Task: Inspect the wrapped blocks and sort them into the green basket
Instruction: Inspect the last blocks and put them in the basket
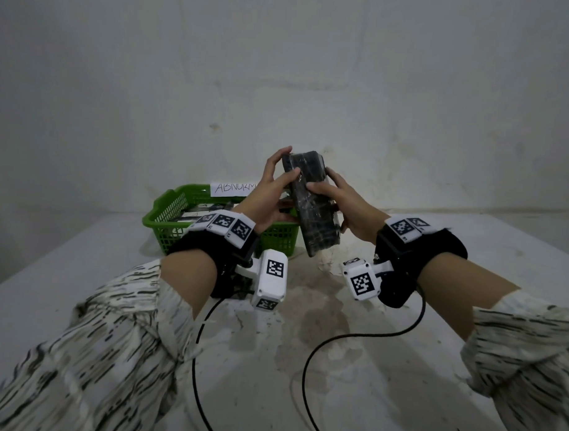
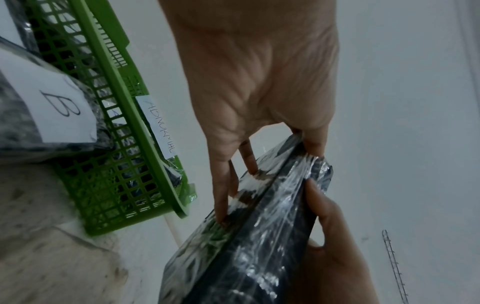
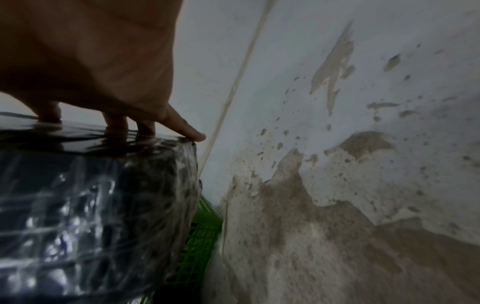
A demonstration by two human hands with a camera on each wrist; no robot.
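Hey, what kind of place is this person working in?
Probably a bare makeshift sorting station, not a home. A stained, peeling white table stands against a plain scuffed wall, and the green basket carries a handwritten label that seems to read "ABNORMAL".

Black cables [image 1: 306,371] loop across the stained white table [image 1: 353,330].

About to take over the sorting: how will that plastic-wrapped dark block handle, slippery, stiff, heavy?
The wrapped block probably stays stiff: it holds straight edges between the left hand and right hand. Its glossy, wrinkled film looks slippery, so grip across the edges. Needing both hands hints at some weight, though that is uncertain.
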